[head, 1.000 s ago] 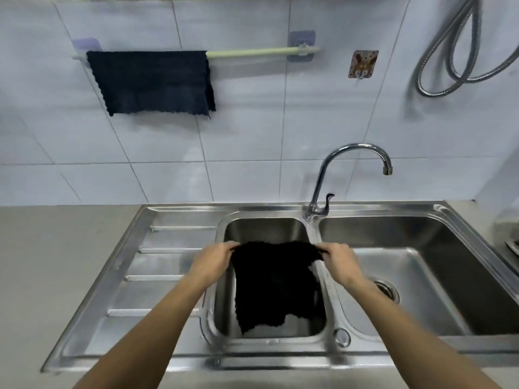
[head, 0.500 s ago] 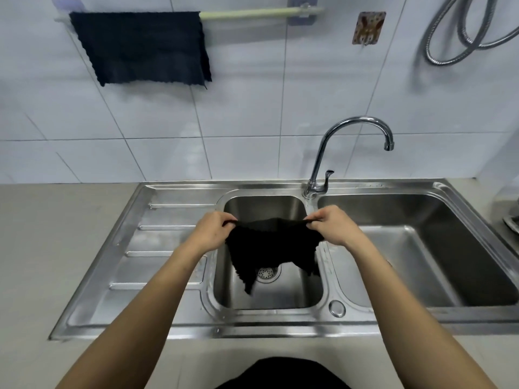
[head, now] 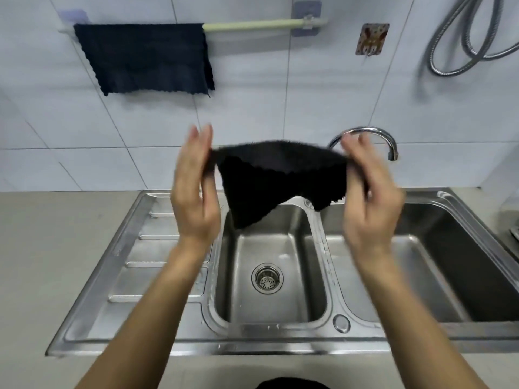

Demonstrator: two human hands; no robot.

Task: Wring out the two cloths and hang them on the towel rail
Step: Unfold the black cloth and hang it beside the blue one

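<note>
A black cloth (head: 278, 178) is stretched in the air above the small middle sink basin (head: 269, 279). My left hand (head: 196, 192) pinches its left top corner and my right hand (head: 368, 195) pinches its right top corner. The cloth sags between them, its lower corner hanging toward the basin. A dark blue cloth (head: 146, 57) hangs spread over the left part of the pale green towel rail (head: 252, 25) on the tiled wall. The rail's right part is bare.
A chrome tap (head: 384, 141) curves behind my right hand. A large basin (head: 449, 262) lies to the right, a ribbed drainboard (head: 134, 262) to the left. A metal shower hose (head: 455, 37) and a wall hook (head: 370, 39) hang at the upper right.
Both hands have lifted the black cloth from inside the middle basin up to tap height, above the sink's back edge.
</note>
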